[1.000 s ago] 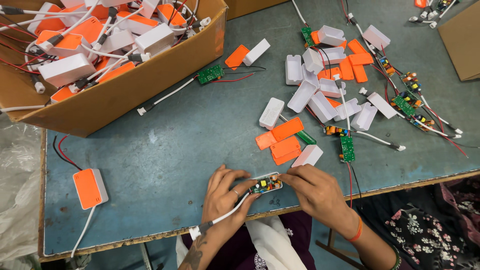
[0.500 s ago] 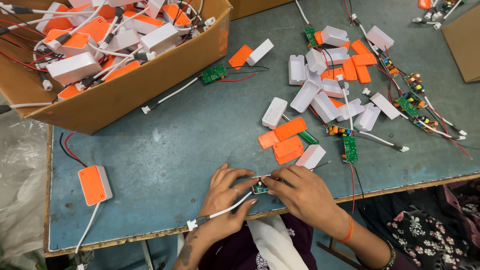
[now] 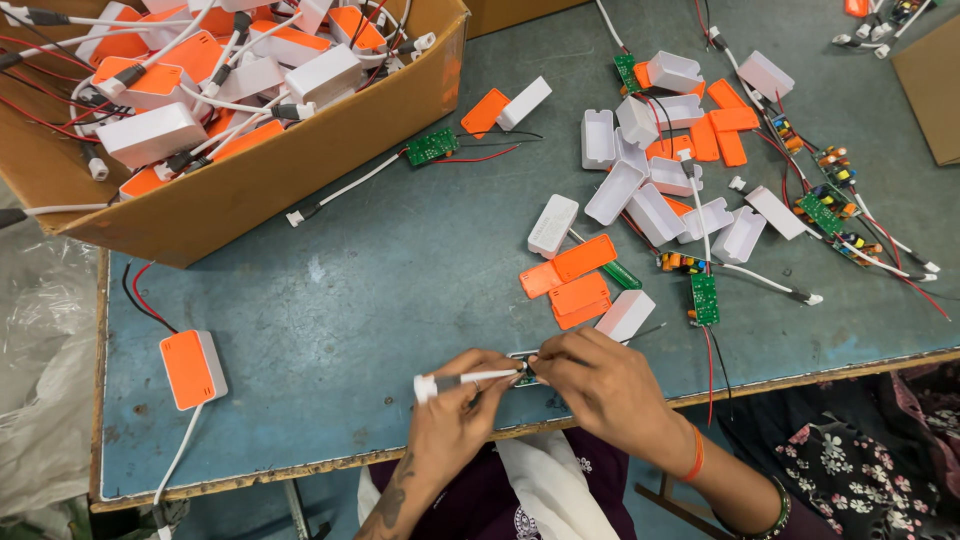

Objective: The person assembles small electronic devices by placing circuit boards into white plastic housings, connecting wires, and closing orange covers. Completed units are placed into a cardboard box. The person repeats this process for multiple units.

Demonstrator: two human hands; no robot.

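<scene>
Blue-grey table (image 3: 350,330); both hands pinch a white cable (image 3: 470,380) on a small circuit board (image 3: 522,368)

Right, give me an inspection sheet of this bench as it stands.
Surface: worn blue-grey table, scuffed, with a wooden front edge.
Job's things: small circuit board at the front edge, mostly hidden by the hands; white cable with end plug runs from it.
Clutter: loose white cases, orange lids, bare green boards; one closed orange-and-white unit at the left.
Hands: left hand pinches the cable; right hand pinches at the board.
Cables: red and black wires near the closed unit; white leads among the parts.
Surroundings: cardboard box full of closed units; clear plastic sheet beside the table.
</scene>
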